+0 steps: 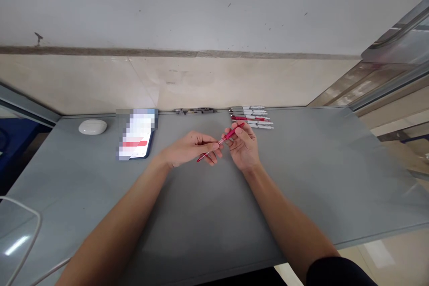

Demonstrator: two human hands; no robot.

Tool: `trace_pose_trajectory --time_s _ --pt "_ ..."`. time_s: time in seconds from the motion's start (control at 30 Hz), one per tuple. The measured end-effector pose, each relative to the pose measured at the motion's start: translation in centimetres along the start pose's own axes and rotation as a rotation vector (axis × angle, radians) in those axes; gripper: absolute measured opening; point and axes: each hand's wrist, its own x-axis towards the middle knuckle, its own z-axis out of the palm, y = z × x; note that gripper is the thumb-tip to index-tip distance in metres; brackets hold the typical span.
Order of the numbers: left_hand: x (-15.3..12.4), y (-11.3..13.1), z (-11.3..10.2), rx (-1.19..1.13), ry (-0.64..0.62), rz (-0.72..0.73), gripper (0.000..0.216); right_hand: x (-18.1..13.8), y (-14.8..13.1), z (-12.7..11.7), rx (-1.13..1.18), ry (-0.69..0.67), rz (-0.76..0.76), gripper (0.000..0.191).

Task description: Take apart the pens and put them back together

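Note:
A red pen (231, 133) with a clear section is held slantwise above the table between my two hands. My left hand (197, 146) pinches its lower part between thumb and fingers, and the red end pokes out below. Around the upper red part, the fingers of my right hand (244, 145) are closed. Whether the pen is in one piece or parted between the hands, I cannot tell. Just beyond my right hand lies a row of several white pens (253, 111) with a red one (250, 118) among them.
Dark pens (194, 110) lie along the wall at the back of the grey table (208, 223). To the left are a phone (136, 136), its screen blurred, and a white rounded case (93, 127). A white cable (38, 223) loops at the lower left.

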Motion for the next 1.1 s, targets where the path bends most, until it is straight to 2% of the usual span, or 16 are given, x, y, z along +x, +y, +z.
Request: trace_pose_trajectory --time_s 0.17,0.5,0.73,0.93,1.1 --pt "0.15 -0.13 0.15 0.04 0.027 0.026 0.038 0.06 0.16 -0.12 0.027 0.012 -0.003 0.019" --pt "0.61 0.0 0.58 0.214 0.193 0.09 0.03 0.21 0.33 0.31 0.014 0.1 -0.04 0.019" --pt "0.67 -0.47 0.08 0.083 0.126 0.052 0.034 0.13 0.02 0.19 -0.003 0.083 -0.013 0.02" --pt "0.19 0.21 0.24 0.037 -0.002 0.008 0.038 0.18 0.03 0.11 0.055 0.049 0.0 0.018" --pt "0.13 0.23 0.25 0.039 -0.008 0.031 0.039 0.19 0.1 0.13 0.101 0.057 0.017 0.021"
